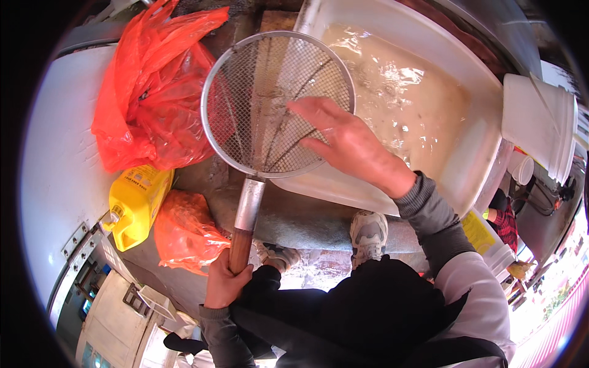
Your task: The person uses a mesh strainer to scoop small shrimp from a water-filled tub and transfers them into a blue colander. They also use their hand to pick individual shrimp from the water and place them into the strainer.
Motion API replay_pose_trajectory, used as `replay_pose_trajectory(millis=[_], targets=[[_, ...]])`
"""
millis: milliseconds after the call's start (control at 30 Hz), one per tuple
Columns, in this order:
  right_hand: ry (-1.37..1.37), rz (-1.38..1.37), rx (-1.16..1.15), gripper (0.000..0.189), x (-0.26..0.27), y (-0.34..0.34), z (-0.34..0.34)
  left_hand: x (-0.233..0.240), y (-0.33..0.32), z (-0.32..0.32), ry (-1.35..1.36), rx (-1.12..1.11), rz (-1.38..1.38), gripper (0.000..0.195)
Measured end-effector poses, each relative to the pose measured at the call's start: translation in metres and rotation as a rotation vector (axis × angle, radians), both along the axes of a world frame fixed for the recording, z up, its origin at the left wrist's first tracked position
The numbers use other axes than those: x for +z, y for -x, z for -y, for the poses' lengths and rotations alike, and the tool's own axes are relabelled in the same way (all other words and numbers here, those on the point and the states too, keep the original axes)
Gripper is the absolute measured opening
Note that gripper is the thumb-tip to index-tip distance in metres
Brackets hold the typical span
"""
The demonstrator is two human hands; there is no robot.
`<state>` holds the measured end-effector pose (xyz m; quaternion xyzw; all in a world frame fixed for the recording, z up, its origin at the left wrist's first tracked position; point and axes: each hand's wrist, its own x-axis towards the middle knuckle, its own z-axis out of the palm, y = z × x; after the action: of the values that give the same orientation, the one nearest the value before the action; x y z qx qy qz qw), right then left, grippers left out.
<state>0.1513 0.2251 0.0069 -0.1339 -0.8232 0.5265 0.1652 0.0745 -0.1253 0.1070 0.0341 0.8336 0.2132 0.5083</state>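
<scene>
My left hand [226, 281] grips the wooden handle of a round wire-mesh strainer [239, 106], whose metal rim overlaps the left edge of a large white plastic tub [363, 195]. Cloudy, brownish water [414, 106] with bright ripples lies in the tub. My right hand [343, 135] is over the right side of the mesh, palm down, thumb and fingers apart, holding nothing that I can see. Whether its fingertips touch the mesh, I cannot tell. Only bare mesh shows inside the strainer's rim.
Left of the strainer are a red plastic bag [161, 101], a yellow plastic jug [140, 202] and a smaller red bag [186, 225]. White buckets [534, 122] stand at the right. A person in a checked sleeve [507, 225] is partly visible beyond the tub. My shoes are just below it.
</scene>
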Motion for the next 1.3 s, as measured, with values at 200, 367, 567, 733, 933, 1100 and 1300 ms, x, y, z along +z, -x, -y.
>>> replay_pose_trajectory(millis=[200,367,567,733,933,1100,1300], targets=[[-0.399,0.222,0.017,0.023,-0.049,0.022,-0.018,0.005,0.001,-0.009,-0.048,-0.108,-0.014,0.036],[-0.680,0.290,0.204,0.025,-0.074,0.038,-0.013,0.012,0.006,-0.001,-0.137,-0.206,-0.038,0.049],[-0.657,0.321,0.210,0.022,-0.087,0.045,0.006,0.013,0.003,0.019,-0.098,-0.257,-0.101,0.041],[-0.638,0.308,0.137,0.021,-0.080,0.028,-0.036,0.004,0.013,-0.008,-0.103,-0.280,-0.060,0.040],[-0.196,0.052,-0.284,0.014,-0.014,-0.011,-0.040,0.019,0.010,-0.006,-0.014,-0.130,0.021,0.041],[-0.273,0.389,-0.705,0.014,-0.088,-0.106,-0.110,0.005,-0.002,0.011,0.042,-0.021,0.001,0.032],[-0.282,0.721,-0.642,0.028,-0.176,-0.171,-0.108,0.009,0.004,0.004,-0.049,0.231,0.090,0.024]])
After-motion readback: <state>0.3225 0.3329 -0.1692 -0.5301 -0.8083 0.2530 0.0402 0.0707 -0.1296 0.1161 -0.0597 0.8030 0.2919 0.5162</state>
